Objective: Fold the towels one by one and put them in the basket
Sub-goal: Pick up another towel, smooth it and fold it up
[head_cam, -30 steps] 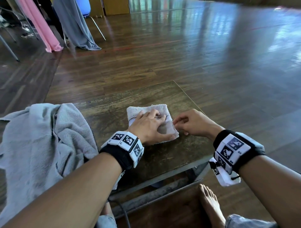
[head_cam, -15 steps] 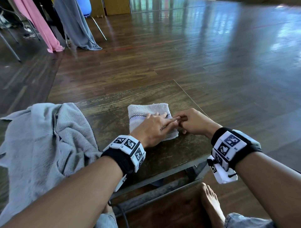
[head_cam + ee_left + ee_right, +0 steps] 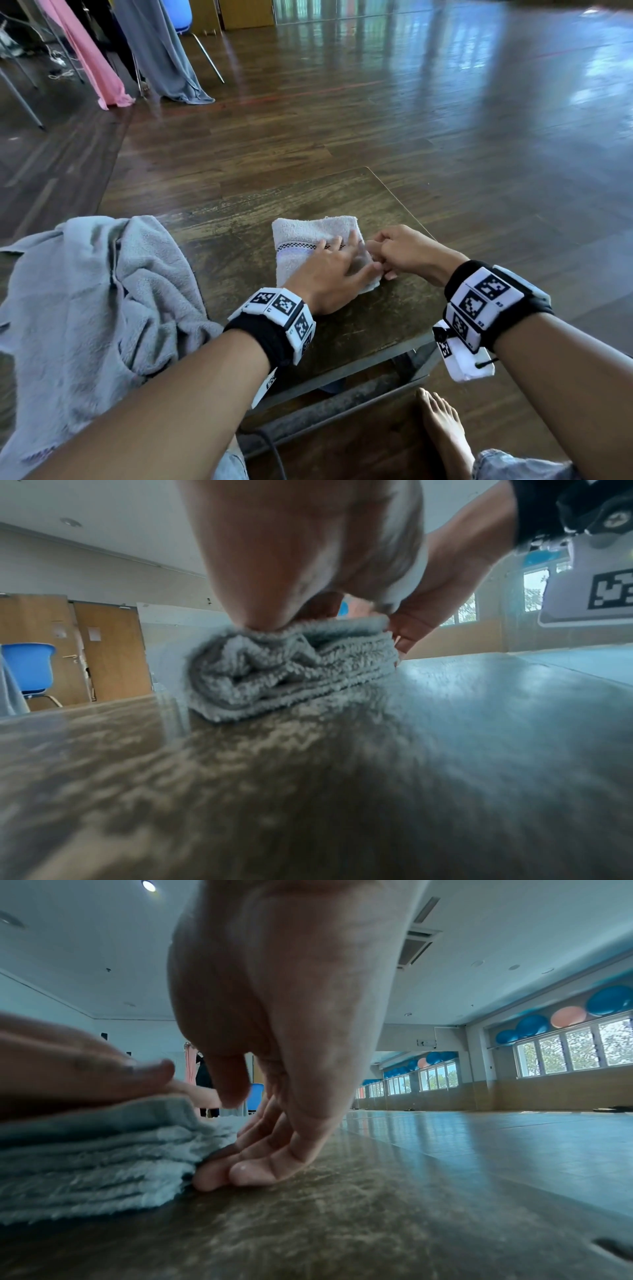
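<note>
Towel (image 3: 310, 236), small and pale, sits folded into a thick square on the low wooden table (image 3: 363, 322); layers stacked, fold looks about finished. Left hand (image 3: 330, 274) lies flat on top, fingers straight, pressing it down. Right hand (image 3: 402, 250) at the towel's right edge, fingers curled, tips tucked against the bottom layers at table level, likely starting to lift. Grey towel (image 3: 89, 291) heaped at left, unfolded, still to do. Basket not in view, so nothing confirmed placed.

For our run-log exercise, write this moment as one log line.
step: folding | left hand: flat on small folded white terry towel | right hand: at its right edge | large grey towel: unfolded | basket: not visible
</note>
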Available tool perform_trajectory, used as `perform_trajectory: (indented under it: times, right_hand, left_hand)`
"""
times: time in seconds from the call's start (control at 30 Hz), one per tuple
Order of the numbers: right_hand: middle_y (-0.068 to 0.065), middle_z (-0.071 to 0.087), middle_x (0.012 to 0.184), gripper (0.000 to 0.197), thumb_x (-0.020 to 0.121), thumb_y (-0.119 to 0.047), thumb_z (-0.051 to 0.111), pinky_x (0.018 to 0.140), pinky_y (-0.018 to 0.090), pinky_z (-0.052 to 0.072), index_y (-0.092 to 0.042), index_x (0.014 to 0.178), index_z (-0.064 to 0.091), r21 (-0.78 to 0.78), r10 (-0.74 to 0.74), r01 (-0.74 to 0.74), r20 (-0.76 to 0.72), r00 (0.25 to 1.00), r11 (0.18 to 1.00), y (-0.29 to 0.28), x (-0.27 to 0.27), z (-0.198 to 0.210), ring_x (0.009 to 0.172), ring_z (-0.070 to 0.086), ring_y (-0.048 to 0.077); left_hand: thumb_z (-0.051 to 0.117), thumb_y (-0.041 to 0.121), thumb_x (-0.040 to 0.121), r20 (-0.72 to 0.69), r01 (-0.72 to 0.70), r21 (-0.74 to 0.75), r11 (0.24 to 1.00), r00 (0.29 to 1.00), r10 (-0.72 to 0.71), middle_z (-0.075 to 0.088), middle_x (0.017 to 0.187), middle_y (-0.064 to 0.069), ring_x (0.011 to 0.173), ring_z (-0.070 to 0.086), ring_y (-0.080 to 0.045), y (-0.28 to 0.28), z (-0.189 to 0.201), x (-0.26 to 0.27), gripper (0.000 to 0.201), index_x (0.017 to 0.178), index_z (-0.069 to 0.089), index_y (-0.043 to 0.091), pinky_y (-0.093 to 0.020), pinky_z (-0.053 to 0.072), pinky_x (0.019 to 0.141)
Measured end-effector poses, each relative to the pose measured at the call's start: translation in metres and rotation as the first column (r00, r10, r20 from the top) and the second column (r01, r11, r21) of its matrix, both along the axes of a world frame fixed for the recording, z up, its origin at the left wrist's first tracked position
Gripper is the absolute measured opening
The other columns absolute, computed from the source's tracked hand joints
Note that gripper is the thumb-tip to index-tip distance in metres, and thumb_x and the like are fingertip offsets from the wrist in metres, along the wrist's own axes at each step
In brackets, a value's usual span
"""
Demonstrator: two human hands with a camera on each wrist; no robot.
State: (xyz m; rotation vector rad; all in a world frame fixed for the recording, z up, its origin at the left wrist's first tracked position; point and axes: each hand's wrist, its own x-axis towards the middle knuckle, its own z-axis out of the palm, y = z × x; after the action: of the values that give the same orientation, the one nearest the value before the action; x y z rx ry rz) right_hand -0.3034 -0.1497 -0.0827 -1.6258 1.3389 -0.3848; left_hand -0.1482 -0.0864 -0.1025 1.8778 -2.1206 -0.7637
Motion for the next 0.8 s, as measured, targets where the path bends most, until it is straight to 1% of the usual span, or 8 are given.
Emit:
perform_trajectory:
  times: [0.1,0.2,0.3,0.37,0.5,0.6,0.67,0.8]
  right_hand:
    - [0.010,0.068,0.073,0.031,0.097,-0.029,0.067,0.065,0.032,0.053,0.002,0.091,0.068,-0.046,0.012,-0.015,-0.057,0.998,0.999,-0.004,-0.001,-0.005,0.062,0.060,0.016]
    - [0.009,0.069,0.067,0.028,0.091,-0.023,0.076,0.064,0.031,0.055,0.000,0.077,0.068,-0.113,0.018,-0.033,-0.132,0.991,0.993,-0.006,-0.002,-0.009,0.059,0.060,0.016]
    - [0.010,0.073,0.065,0.021,0.089,-0.016,0.077,0.058,0.029,0.056,-0.007,0.072,0.066,-0.061,0.052,-0.068,-0.229,0.972,0.996,-0.008,0.001,-0.004,0.055,0.064,0.015]
    - [0.011,0.075,0.076,0.013,0.085,-0.015,0.075,0.060,0.031,0.054,-0.008,0.080,0.065,-0.115,0.044,-0.092,-0.364,0.930,0.989,-0.005,0.006,0.003,0.066,0.066,0.020]
    - [0.007,0.052,0.122,0.039,0.082,-0.023,0.065,0.080,0.033,0.044,-0.015,0.117,0.050,-0.560,-0.103,-0.148,-0.391,0.915,0.815,0.016,0.026,0.008,0.112,0.052,0.028]
    - [0.002,0.008,0.169,0.067,0.101,-0.040,0.046,0.123,0.047,0.014,-0.020,0.159,0.018,-0.401,0.187,-0.424,-0.510,0.840,0.812,0.031,0.043,-0.003,0.156,0.005,0.021]
    - [-0.005,-0.018,0.169,0.065,0.107,-0.047,0.025,0.123,0.044,-0.010,-0.031,0.161,-0.007,-0.195,0.308,-0.476,-0.547,0.779,0.858,0.034,0.046,-0.014,0.154,-0.020,0.011]
    - [-0.010,-0.030,0.164,0.074,0.101,-0.064,0.011,0.123,0.042,-0.017,-0.028,0.158,-0.018,-0.128,0.312,-0.461,-0.577,0.755,0.878,0.032,0.041,-0.030,0.148,-0.029,0.004]
  left_hand:
    - [0.039,0.058,0.098,-0.050,0.004,0.080,0.997,0.999,0.000,0.010,0.166,-0.010,0.153,-0.002,-0.028,-0.001,0.008,0.003,0.073,0.159,0.013,0.027,-0.041,0.007,0.122]
    - [0.050,0.036,0.098,-0.034,0.038,-0.079,0.996,0.999,-0.041,0.031,0.160,-0.010,0.152,0.015,-0.025,-0.006,0.018,0.015,0.055,0.150,0.040,0.024,-0.042,0.017,0.120]
    - [0.046,0.039,0.095,0.198,-0.093,-0.243,0.966,0.970,0.143,0.020,0.164,-0.010,0.153,0.010,-0.024,-0.013,0.018,0.035,0.063,0.154,0.031,0.023,-0.053,0.017,0.122]
    - [0.040,0.053,0.095,0.280,-0.204,-0.099,0.974,0.934,0.224,0.001,0.167,-0.010,0.154,-0.004,-0.024,-0.014,0.011,0.046,0.075,0.158,0.014,0.023,-0.058,0.016,0.120]
    - [0.032,0.064,0.091,0.254,-0.157,0.113,0.981,0.959,0.124,-0.032,0.160,0.002,0.148,-0.029,-0.021,-0.012,-0.002,0.044,0.086,0.156,-0.012,0.030,-0.063,0.001,0.118]
    - [0.033,0.061,0.090,0.272,-0.055,0.114,0.992,0.962,0.022,-0.033,0.160,0.009,0.148,-0.030,-0.020,-0.009,-0.005,0.041,0.085,0.155,-0.015,0.035,-0.064,-0.003,0.118]
    - [0.032,0.064,0.090,0.344,-0.026,0.104,0.994,0.939,-0.011,-0.029,0.161,0.012,0.149,-0.027,-0.022,-0.010,-0.007,0.043,0.085,0.154,-0.017,0.037,-0.064,-0.013,0.115]
    - [0.034,0.080,0.080,0.379,-0.128,0.112,0.985,0.922,0.077,-0.023,0.163,0.011,0.151,-0.021,-0.026,-0.012,-0.013,0.054,0.097,0.152,-0.021,0.042,-0.065,-0.022,0.111]
